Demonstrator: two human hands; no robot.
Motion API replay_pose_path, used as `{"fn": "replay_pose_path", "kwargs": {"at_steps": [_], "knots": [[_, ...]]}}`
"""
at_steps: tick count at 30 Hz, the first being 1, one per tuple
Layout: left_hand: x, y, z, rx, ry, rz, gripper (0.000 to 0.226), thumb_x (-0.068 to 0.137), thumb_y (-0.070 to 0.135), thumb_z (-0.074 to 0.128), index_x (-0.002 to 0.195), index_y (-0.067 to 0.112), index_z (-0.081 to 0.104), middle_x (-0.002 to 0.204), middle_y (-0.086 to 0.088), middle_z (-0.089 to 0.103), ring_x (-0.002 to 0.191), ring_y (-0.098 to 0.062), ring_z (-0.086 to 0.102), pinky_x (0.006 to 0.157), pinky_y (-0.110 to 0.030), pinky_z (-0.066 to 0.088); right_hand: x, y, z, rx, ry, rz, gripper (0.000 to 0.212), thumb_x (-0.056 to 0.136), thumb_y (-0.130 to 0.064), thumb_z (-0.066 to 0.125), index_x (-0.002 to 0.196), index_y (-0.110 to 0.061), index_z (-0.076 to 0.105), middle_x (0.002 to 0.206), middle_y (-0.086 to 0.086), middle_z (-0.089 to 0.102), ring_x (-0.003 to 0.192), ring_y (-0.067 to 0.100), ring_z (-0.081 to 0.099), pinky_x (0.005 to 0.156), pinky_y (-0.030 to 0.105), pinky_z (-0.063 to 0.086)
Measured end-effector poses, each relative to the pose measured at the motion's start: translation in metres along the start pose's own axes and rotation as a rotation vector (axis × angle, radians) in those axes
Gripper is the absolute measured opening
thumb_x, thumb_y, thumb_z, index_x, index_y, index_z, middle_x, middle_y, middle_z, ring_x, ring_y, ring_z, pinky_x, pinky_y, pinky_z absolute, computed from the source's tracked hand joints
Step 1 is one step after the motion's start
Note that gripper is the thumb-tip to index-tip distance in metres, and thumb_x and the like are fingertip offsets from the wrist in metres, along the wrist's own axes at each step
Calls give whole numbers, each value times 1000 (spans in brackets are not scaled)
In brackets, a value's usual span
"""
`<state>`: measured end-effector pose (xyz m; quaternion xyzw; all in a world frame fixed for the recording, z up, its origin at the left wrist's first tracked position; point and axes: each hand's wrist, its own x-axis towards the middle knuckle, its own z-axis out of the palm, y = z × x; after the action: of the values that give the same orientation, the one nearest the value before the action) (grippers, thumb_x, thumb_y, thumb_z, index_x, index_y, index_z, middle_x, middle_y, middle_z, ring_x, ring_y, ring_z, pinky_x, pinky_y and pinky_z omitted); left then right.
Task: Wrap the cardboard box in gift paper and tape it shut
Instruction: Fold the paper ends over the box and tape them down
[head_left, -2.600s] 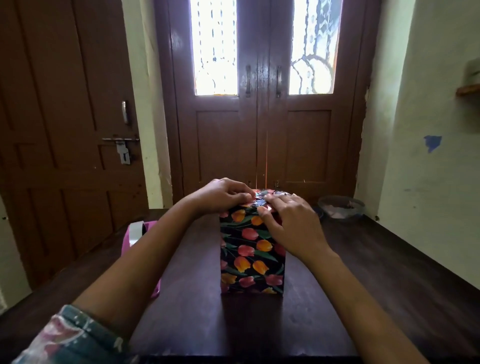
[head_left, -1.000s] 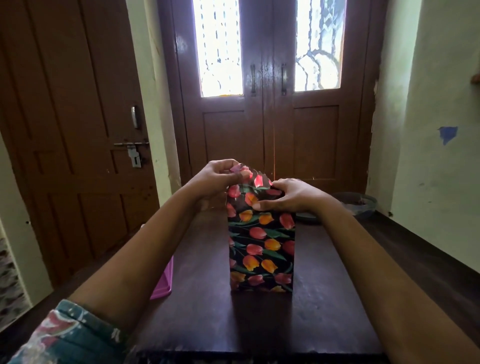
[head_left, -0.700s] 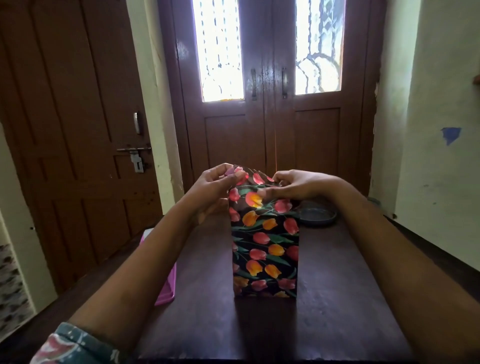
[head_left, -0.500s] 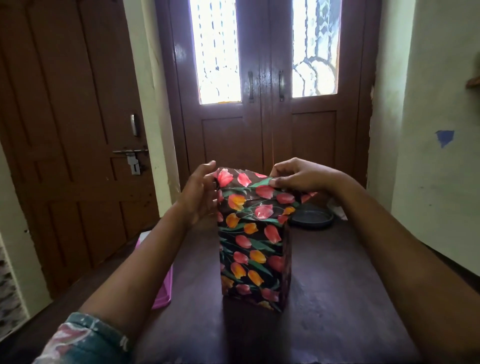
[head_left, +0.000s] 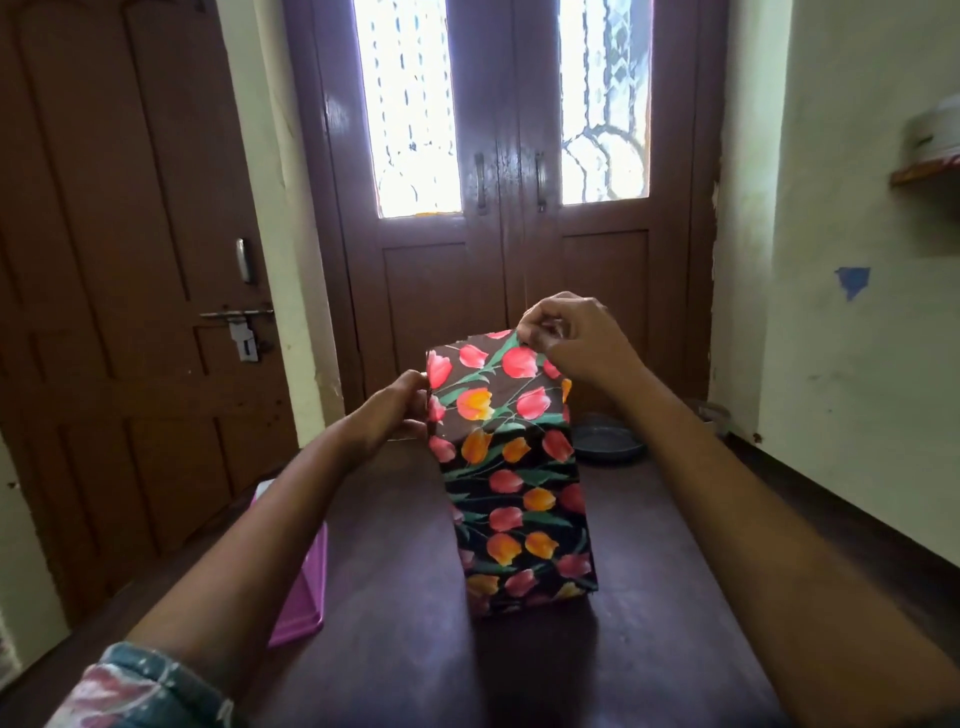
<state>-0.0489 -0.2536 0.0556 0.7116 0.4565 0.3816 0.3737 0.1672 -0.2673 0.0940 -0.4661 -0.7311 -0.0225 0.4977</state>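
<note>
Hands on the upper flap: right hand (head_left: 574, 340) pinches the gift paper (head_left: 493, 384) at its top far corner, left hand (head_left: 397, 415) grips the paper's left edge; box (head_left: 519, 514) stands upright mid-counter (head_left: 649, 597). I judge the sides wrapped; the top end is unfolded; no tape visible there, so folding and taping remain.

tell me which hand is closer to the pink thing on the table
Left. The left hand is above and beyond the pink tray; the right hand is across the wrapped box.
</note>
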Motion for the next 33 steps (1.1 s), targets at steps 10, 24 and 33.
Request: {"fn": "replay_pose_path", "kwargs": {"at_steps": [10, 24, 33], "knots": [[19, -6, 10, 416, -2, 272, 17, 85, 10, 63, 101, 6, 69, 114, -6, 56, 107, -19, 53, 92, -31, 46, -127, -10, 61, -24, 104, 393, 141, 45, -93, 42, 143, -19, -27, 154, 8, -23, 144, 26, -8, 113, 55, 3], [-12, -3, -11, 348, -97, 67, 38, 82, 32, 68, 118, 24, 57, 99, -3, 63, 89, -17, 61, 76, -28, 51, -107, 26, 36, 475, -335, 358, 106, 72, -41, 71, 149, -32, -1, 146, -3, 32, 126, 12, 39, 104, 28, 34], [10, 17, 0, 296, -156, 238, 37, 92, 3, 53, 128, 13, 55, 127, -5, 59, 113, -13, 56, 90, -21, 49, -102, 34, 45, 395, -184, 345, 96, 64, -34, 82, 142, -29, 28, 117, -15, 57, 102, 3, 56, 94, 24, 40]]}}
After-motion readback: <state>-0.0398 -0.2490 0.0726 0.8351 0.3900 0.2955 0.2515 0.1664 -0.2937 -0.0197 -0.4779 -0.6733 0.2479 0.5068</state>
